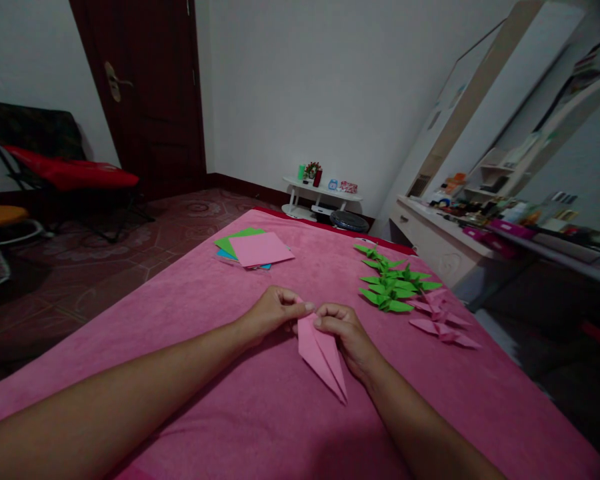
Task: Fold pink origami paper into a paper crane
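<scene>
Between my two hands is a pink folded origami paper [321,353], long and kite-shaped, its narrow split end pointing down toward me. My left hand [276,310] pinches its upper left edge, thumb on top. On the upper right edge, my right hand [346,332] grips the same paper with thumb and fingers closed. The fingertips of both hands nearly meet at the top, and they hide that end of the paper. Right of my hands, several green paper cranes [387,283] lie grouped, with pink paper cranes [443,327] beside them.
A stack of square paper sheets [263,249], pink over green and blue, lies beyond my left hand. Everything rests on a pink cloth [220,393]. Farther off stand a low white shelf [325,189], a folding chair [65,170] and a cluttered dressing table [445,233].
</scene>
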A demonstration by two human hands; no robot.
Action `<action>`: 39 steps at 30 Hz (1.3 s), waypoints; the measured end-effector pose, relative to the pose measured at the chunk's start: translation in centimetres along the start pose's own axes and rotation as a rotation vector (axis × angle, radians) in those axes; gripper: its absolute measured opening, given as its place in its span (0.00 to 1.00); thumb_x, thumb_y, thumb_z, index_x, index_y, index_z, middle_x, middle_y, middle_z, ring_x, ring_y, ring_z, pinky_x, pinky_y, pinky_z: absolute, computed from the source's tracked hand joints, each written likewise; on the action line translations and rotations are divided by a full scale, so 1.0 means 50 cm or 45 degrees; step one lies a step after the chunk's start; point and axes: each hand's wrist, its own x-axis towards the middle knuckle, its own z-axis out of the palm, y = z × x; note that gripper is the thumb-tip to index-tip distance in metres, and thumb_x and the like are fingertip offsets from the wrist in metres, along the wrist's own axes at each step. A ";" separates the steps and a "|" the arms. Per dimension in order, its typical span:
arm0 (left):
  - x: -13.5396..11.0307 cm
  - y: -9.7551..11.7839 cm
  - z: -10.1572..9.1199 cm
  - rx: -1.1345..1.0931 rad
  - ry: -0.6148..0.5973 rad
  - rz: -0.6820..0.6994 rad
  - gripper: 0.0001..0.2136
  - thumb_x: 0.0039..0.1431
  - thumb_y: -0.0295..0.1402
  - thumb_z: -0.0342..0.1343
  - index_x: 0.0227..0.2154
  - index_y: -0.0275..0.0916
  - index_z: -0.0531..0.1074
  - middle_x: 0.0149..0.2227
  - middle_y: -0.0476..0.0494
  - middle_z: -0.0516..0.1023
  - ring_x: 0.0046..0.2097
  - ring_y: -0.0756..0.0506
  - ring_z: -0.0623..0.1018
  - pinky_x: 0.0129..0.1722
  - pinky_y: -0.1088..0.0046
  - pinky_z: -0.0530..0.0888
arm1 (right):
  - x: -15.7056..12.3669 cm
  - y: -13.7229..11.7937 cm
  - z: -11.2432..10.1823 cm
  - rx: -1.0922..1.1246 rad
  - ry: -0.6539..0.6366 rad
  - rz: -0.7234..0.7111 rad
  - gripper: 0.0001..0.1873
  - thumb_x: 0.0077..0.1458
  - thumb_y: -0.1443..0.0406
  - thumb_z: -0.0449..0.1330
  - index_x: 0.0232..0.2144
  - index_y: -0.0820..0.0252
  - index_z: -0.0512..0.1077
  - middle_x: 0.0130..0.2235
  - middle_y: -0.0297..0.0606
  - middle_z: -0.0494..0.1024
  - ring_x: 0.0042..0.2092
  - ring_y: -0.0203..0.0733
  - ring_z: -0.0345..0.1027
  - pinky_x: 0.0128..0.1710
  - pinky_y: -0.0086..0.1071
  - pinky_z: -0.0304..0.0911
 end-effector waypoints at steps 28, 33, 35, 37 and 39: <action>0.022 -0.002 -0.034 0.108 0.215 -0.021 0.16 0.45 0.42 0.62 0.19 0.32 0.73 0.16 0.45 0.73 0.18 0.53 0.70 0.18 0.80 0.61 | 0.026 -0.056 -0.094 -0.104 0.184 0.035 0.19 0.43 0.52 0.64 0.28 0.63 0.73 0.24 0.36 0.74 0.23 0.34 0.65 0.22 0.25 0.57; 0.023 0.000 -0.032 0.022 0.278 0.039 0.14 0.45 0.40 0.63 0.21 0.31 0.73 0.18 0.44 0.75 0.20 0.53 0.71 0.20 0.79 0.64 | 0.028 -0.052 -0.081 -0.024 0.190 -0.105 0.17 0.37 0.58 0.69 0.29 0.62 0.72 0.25 0.32 0.73 0.22 0.30 0.61 0.20 0.23 0.55; 0.023 -0.001 -0.029 0.056 0.246 0.070 0.13 0.46 0.39 0.62 0.22 0.31 0.74 0.20 0.43 0.76 0.21 0.52 0.72 0.21 0.79 0.65 | 0.030 -0.049 -0.071 -0.031 0.230 -0.206 0.17 0.36 0.60 0.70 0.29 0.62 0.72 0.26 0.32 0.72 0.23 0.30 0.60 0.20 0.24 0.54; 0.023 -0.004 -0.027 0.110 0.208 0.113 0.13 0.47 0.39 0.62 0.23 0.32 0.75 0.20 0.43 0.77 0.21 0.51 0.73 0.21 0.78 0.65 | 0.031 -0.046 -0.064 -0.050 0.282 -0.264 0.16 0.36 0.60 0.70 0.27 0.62 0.71 0.25 0.31 0.72 0.22 0.30 0.59 0.20 0.24 0.54; 0.023 -0.009 -0.025 0.166 0.183 0.146 0.12 0.47 0.39 0.61 0.24 0.32 0.75 0.21 0.42 0.77 0.21 0.51 0.73 0.21 0.78 0.64 | 0.031 -0.041 -0.063 -0.076 0.341 -0.293 0.16 0.36 0.59 0.69 0.23 0.62 0.70 0.22 0.29 0.70 0.21 0.30 0.56 0.20 0.25 0.52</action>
